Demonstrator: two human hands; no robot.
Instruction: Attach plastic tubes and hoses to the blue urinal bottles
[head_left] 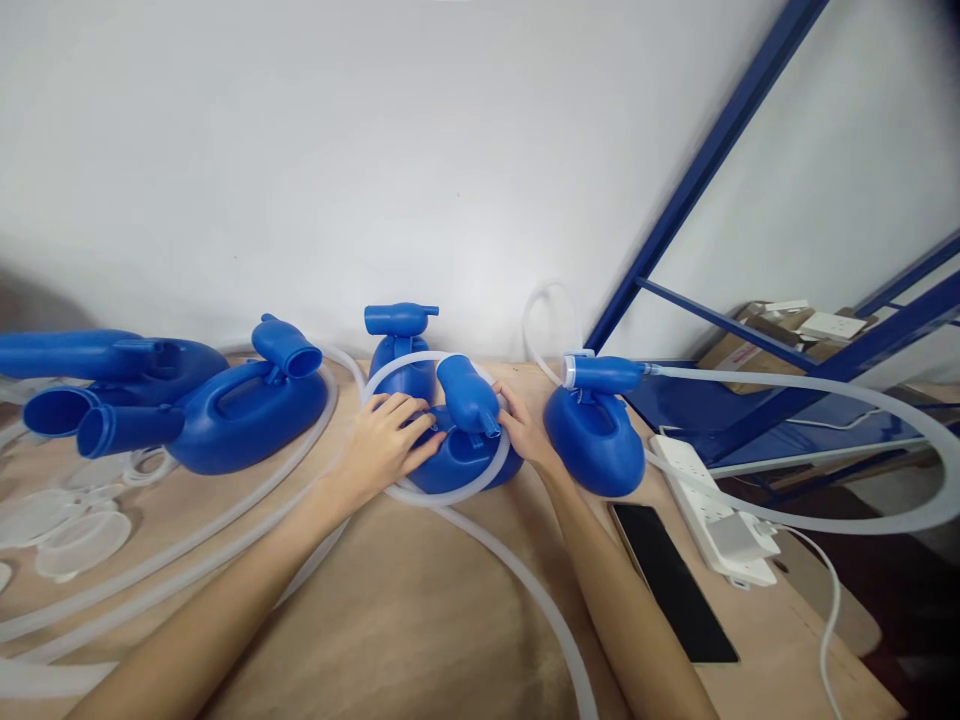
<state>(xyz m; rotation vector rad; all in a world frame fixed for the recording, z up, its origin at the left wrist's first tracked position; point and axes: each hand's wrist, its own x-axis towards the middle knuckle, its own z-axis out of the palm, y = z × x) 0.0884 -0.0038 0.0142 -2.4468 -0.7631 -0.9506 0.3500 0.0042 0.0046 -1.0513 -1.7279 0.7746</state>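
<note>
A blue plastic urine bottle (470, 462) lies in front of me, its wide neck raised and a small spout pointing toward me. My left hand (386, 440) grips its left end, fingers curled over the top. At the right side of the neck, my right hand (523, 425) holds the same bottle, some fingertips hidden behind it. A translucent hose (491, 540) loops around this bottle and runs down toward me. Close behind stands another blue urine bottle (401, 365). To the right is a third blue bottle (600, 450), with a white cap on its mouth and a hose (825, 385) on its spout.
Several more blue bottles (255, 425) and long hoses (187, 540) occupy the left side. Clear round lids (82, 540) lie at far left. A black phone (671, 580) and white power strip (712, 510) are at right, beside a blue metal rack (697, 180).
</note>
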